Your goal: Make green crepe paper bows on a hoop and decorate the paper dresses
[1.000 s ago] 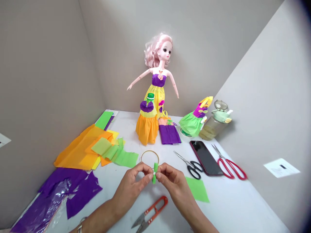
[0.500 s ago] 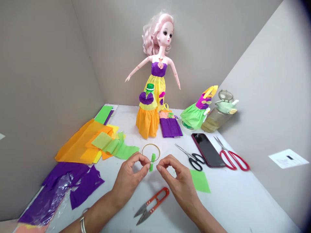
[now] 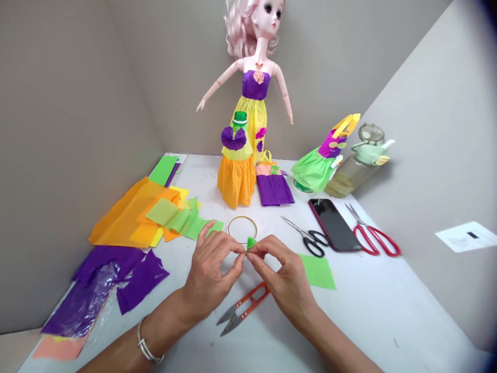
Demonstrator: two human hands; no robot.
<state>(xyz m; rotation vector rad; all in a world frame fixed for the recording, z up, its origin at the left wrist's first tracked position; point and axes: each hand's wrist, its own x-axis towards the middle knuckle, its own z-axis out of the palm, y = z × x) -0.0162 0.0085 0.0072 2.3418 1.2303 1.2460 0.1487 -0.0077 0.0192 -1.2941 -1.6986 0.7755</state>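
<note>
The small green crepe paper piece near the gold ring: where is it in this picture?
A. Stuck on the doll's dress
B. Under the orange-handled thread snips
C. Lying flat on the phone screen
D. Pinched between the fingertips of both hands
D. The small green crepe paper piece is pinched between the left hand and the right hand, close to the gold ring.

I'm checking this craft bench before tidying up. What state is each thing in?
Left hand: pinching the tuft.
Right hand: pinching the tuft.
Green crepe-paper tuft: held between both hands' fingertips.
Gold ring: lying flat.
Phone: face up, screen dark.
Plastic bottle: lid flipped open.
Thread snips: lying down, blades apart.
Doll: upright, wearing a paper gown.
</note>
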